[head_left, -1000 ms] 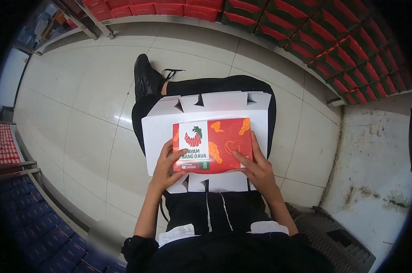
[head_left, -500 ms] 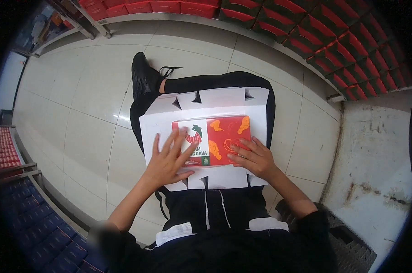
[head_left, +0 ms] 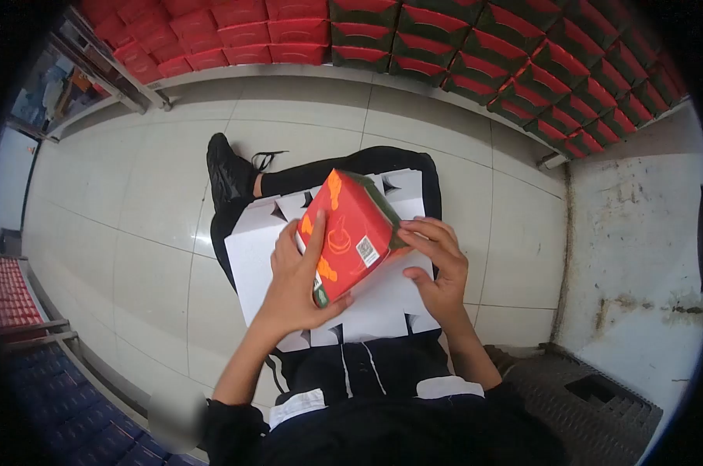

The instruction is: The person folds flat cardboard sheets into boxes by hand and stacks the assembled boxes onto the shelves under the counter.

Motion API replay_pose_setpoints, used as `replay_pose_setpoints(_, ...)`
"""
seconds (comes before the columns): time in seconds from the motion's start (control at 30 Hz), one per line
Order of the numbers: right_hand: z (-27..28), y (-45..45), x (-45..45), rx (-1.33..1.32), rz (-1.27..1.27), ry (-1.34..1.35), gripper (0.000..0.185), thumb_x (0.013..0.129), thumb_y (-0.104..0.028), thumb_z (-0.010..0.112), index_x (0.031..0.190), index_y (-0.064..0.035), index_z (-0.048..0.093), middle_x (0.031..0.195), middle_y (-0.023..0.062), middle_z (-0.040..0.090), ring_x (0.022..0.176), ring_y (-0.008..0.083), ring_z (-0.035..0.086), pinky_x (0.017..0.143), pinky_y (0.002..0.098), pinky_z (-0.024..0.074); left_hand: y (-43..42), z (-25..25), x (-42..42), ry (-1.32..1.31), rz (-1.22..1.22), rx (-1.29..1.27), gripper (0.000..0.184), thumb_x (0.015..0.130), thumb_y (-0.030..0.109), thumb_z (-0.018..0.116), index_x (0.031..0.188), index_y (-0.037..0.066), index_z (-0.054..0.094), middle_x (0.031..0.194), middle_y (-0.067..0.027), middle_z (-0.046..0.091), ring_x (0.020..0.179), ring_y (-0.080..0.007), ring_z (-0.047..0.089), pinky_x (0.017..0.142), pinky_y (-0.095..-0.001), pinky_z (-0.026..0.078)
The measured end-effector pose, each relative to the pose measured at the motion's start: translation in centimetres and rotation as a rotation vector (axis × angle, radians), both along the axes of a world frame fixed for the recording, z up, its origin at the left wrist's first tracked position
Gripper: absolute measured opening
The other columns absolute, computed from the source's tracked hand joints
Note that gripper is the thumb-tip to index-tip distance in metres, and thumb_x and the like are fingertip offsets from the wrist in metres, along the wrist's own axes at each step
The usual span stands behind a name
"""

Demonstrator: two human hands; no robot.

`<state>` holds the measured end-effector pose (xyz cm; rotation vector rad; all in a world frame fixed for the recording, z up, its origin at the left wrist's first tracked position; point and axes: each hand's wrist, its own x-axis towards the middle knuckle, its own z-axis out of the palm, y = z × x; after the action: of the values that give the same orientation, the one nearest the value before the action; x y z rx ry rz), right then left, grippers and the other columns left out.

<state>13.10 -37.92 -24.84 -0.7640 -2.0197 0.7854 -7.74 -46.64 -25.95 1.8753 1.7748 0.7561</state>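
Note:
A red food box (head_left: 350,233) with orange chicken pictures and a small printed code is tilted up over my lap. My left hand (head_left: 293,283) grips its left end, fingers on the printed face and thumb along the lower edge. At the box's dark green right end is my right hand (head_left: 438,268), its fingertips touching that side and its thumb spread apart from it. Beneath the box, an unfolded white cardboard blank (head_left: 262,252) with notched flaps lies across my legs.
Stacked red boxes (head_left: 247,35) and red-and-green boxes (head_left: 515,66) fill a shelf ahead. Dark blue boxes (head_left: 64,415) and small red packs (head_left: 13,291) stand at the left. A dark woven crate (head_left: 577,396) sits at the right by a stained wall (head_left: 631,248).
The red box has gone from lying flat on the white cardboard to being lifted and turned. My left hand has taken hold of it; my right hand has moved from its face to its end.

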Motion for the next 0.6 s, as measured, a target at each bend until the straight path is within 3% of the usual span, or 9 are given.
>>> replay_pose_setpoints(0.07, 0.7, 0.0, -1.1, 0.001, 0.015, 0.051, 0.041, 0.066, -0.01, 0.074, 0.106, -0.0069, 0.066, 0.111, 0.0087, 0.061, 0.103, 0.0255, 0.054, 0.088, 0.0345, 0.0432, -0.7, -0.6, 0.1, -0.101, 0.023, 0.008, 0.116, 0.054, 0.035, 0.073, 0.144, 0.006, 0.007, 0.128, -0.0349, 0.021, 0.122, -0.0483, 0.023, 0.099, -0.0527, 0.021)
replay_pose_setpoints(0.33, 1.2, -0.8, -3.1, 0.056, -0.034, 0.255, 0.025, 0.063, -0.008, 0.075, 0.088, -0.0074, 0.071, 0.084, 0.0041, 0.067, 0.084, 0.0217, 0.058, 0.074, 0.0303, 0.0459, -1.8, -1.1, 1.2, -0.315, 0.076, -0.004, 0.119, 0.049, 0.037, 0.068, 0.144, 0.005, 0.005, 0.13, -0.0319, 0.02, 0.122, -0.0472, 0.023, 0.102, -0.0494, 0.018)
replay_pose_setpoints(0.47, 2.8, 1.0, -2.9, 0.001, 0.07, 0.181, 0.022, 0.066, -0.011, 0.074, 0.087, -0.0074, 0.071, 0.086, 0.0058, 0.067, 0.086, 0.0213, 0.059, 0.076, 0.0307, 0.0461, -1.9, -1.7, 0.5, -0.376, 0.085, 0.055, 0.119, 0.048, 0.037, 0.068, 0.144, 0.005, 0.006, 0.132, -0.0318, 0.018, 0.123, -0.0473, 0.022, 0.103, -0.0497, 0.018)
replay_pose_setpoints(0.53, 3.9, 2.8, -2.0, -0.148, 0.469, 0.162, 0.02, 0.071, -0.014, 0.071, 0.09, -0.0062, 0.071, 0.088, 0.0058, 0.067, 0.091, 0.019, 0.06, 0.079, 0.0312, 0.0458, -2.4, -1.9, -0.2, -0.34, 0.038, 0.105, 0.121, 0.046, 0.039, 0.069, 0.145, 0.008, 0.006, 0.133, -0.0314, 0.017, 0.123, -0.0478, 0.021, 0.102, -0.0506, 0.02)
replay_pose_setpoints(0.57, 4.7, 3.1, -2.6, -0.146, 0.468, 0.165, 0.02, 0.071, -0.014, 0.071, 0.09, -0.0062, 0.071, 0.088, 0.0058, 0.067, 0.091, 0.019, 0.06, 0.079, 0.0312, 0.0458, -2.4, -2.0, -0.4, -0.337, 0.037, 0.106, 0.121, 0.046, 0.039, 0.069, 0.145, 0.008, 0.006, 0.133, -0.0314, 0.017, 0.123, -0.0478, 0.021, 0.102, -0.0506, 0.02)
replay_pose_setpoints(0.6, 5.5, 3.3, -3.6, -0.288, 0.311, 0.201, 0.021, 0.074, -0.015, 0.07, 0.092, -0.0049, 0.07, 0.087, 0.0056, 0.068, 0.09, 0.0184, 0.06, 0.081, 0.0316, 0.0456, -2.5, -2.0, -0.5, -0.345, -0.035, 0.144, 0.122, 0.045, 0.04, 0.07, 0.145, 0.009, 0.007, 0.134, -0.0314, 0.016, 0.123, -0.048, 0.021, 0.102, -0.051, 0.021)
